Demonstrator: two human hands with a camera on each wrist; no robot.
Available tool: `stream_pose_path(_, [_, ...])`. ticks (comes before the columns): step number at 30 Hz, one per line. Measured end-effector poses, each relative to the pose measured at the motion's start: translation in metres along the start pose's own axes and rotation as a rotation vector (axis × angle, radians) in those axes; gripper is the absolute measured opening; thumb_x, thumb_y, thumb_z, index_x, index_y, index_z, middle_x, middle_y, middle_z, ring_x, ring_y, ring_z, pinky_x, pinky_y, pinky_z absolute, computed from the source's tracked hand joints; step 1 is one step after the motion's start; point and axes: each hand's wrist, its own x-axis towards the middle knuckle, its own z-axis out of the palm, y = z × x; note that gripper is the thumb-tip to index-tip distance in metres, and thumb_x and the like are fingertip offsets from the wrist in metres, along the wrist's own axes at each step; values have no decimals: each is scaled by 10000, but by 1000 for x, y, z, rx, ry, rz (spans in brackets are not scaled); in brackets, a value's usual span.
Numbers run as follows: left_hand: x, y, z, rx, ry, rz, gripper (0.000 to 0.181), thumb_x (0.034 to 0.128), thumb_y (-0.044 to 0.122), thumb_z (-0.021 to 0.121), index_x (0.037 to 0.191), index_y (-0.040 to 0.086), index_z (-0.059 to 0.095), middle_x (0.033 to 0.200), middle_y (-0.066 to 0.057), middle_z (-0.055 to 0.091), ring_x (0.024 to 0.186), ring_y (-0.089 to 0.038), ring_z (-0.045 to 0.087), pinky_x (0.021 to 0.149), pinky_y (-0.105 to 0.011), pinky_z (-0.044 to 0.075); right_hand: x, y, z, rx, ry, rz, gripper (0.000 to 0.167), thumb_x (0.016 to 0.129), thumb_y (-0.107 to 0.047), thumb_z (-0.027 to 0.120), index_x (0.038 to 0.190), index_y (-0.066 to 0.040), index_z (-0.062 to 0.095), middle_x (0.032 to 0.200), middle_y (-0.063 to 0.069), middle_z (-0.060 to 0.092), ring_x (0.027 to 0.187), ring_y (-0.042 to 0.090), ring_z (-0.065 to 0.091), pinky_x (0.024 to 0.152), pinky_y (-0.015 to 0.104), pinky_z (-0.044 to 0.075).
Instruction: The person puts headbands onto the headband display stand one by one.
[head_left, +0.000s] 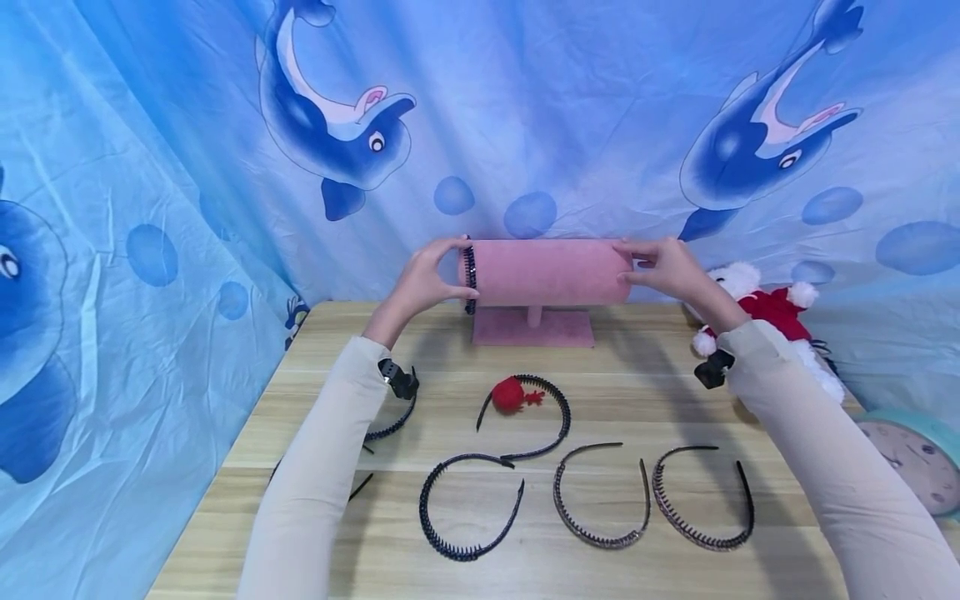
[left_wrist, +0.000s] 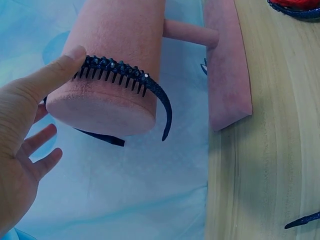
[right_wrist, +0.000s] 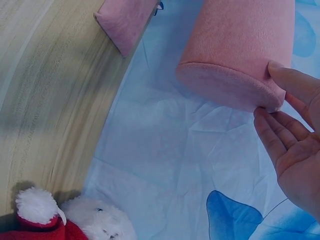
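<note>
A pink velvety display stand [head_left: 551, 271], a horizontal roll on a post and flat base, stands at the table's back edge. Round the roll's left end sits a dark toothed headband [left_wrist: 115, 70] with shiny beads, its two tips hanging below. My left hand [head_left: 427, 279] holds that headband at the roll's end, the thumb on its beaded front and the index finger over the top; the other fingers are spread in the left wrist view. At the roll's right end my right hand [head_left: 667, 265] grips the rim between thumb and fingertips [right_wrist: 270, 132].
Several dark headbands lie on the wooden table [head_left: 600, 408], among them a headband with a red ball [head_left: 508, 395]. My left forearm partly covers others at the left. A white plush toy [head_left: 780, 321] in red and a round teal-rimmed object [head_left: 918, 458] are at the right. A blue dolphin curtain [head_left: 525, 100] hangs behind.
</note>
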Motion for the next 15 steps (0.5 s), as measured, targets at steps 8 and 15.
stream_pose_path(8, [11,1,1,31,-45,1,813,732,327,932,1440,164,565,1557,-22,510,1465,-251,434,1258,-443,317,-1,1,0,-9,-5,1,555,929,-166,757,1449,-119,567,1566,195,435,1330,438,546,684,92,473])
stream_pose_path(15, [17,6,3,16,-70,-19,832,764,387,901,1476,170,529,1574,-28,486,1473,-271,414,1260,-497,295,2,1,1,-48,35,-57,526,908,-133,774,1402,-63,605,1491,238,506,1269,432,597,655,86,450])
